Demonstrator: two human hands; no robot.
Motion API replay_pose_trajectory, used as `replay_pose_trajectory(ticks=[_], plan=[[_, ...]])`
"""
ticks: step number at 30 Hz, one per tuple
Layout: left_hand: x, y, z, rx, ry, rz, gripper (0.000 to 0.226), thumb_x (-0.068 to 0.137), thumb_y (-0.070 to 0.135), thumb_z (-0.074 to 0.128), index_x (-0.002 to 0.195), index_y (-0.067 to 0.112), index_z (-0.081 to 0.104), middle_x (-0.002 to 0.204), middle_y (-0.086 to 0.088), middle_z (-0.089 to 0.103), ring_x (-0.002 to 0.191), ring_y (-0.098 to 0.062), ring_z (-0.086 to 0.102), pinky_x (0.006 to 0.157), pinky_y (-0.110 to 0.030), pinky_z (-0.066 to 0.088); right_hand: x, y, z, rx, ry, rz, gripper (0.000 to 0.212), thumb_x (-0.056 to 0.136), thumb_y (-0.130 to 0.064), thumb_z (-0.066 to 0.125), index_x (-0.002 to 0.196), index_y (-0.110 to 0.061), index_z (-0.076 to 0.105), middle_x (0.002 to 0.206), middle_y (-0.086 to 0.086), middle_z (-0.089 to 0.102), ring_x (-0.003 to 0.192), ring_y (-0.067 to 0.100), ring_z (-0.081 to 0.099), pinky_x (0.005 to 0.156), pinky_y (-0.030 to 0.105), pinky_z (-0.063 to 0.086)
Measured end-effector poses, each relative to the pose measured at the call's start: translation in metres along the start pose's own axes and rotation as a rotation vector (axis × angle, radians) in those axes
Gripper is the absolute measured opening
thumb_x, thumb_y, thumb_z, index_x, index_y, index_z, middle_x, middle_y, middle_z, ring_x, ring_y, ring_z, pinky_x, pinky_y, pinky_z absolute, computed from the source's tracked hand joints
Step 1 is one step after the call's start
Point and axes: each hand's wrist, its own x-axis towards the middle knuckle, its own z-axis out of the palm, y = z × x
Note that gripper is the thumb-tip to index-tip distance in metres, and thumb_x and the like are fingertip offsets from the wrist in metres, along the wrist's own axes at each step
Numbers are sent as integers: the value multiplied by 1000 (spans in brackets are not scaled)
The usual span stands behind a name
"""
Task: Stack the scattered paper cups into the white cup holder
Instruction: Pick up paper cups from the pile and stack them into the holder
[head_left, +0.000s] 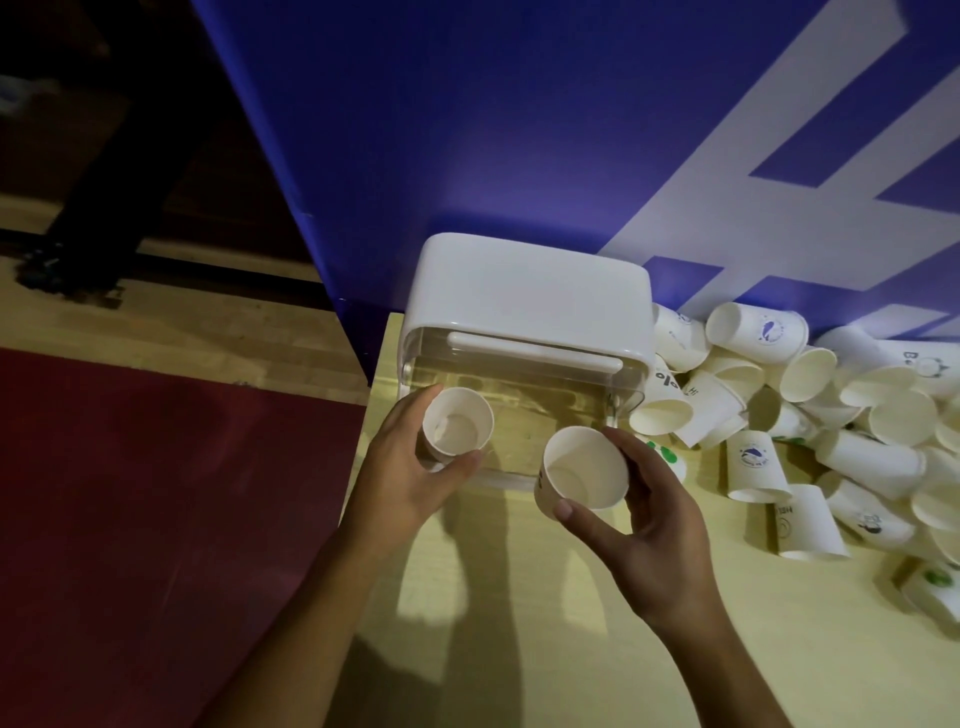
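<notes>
Over the pale table (519, 597), just in front of the white cup holder (524, 291), we are holding one paper cup in each hand, both mouths facing up toward us. Our left hand (410, 467) is gripping the left cup (457, 426) between thumb and curled fingers, right at the holder's clear front part. Our right hand (654, 530) is wrapping thumb and fingers round the right cup (584, 467), near the other cup but apart from it. The holder is sitting at the table's far left corner, backing against a blue panel (467, 130) with pale stripes. To its right the scattered cups (857, 415) are lying in a heap, most on their sides, some printed with small marks, the nearest ones leaning against the holder's side. Left of the table edge, a dark red mat (156, 493) is covering part of a wooden floor (208, 322).
</notes>
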Motion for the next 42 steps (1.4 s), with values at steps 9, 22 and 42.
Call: replay_pose_trajectory(ticks=[9, 22, 42], plan=[[-1, 6, -2, -83, -19, -29, 74, 77, 29, 92, 134, 48, 49, 119, 43, 58, 112, 23, 51, 84, 4, 36, 4, -11, 14, -59, 22, -78, 68, 61, -42, 91, 121, -45, 61, 118, -32, 66, 112, 1, 64, 91, 19, 49], [-18, 29, -23, -323, 86, 52, 51, 100, 52, 52, 142, 26, 61, 141, 11, 64, 136, -14, 58, 106, -53, 52, 23, -34, 72, -40, 13, -340, 76, 69, -38, 96, 133, -41, 54, 128, -23, 65, 122, 10, 63, 97, 20, 49], [4, 7, -15, -144, 18, 73, 35, 111, 23, 48, 141, 14, 63, 134, 9, 66, 126, -2, 61, 101, -17, 48, 54, 9, 98, -252, -60, -337, 77, 71, -55, 89, 134, -20, 61, 126, -18, 59, 118, -17, 47, 96, 2, 33]])
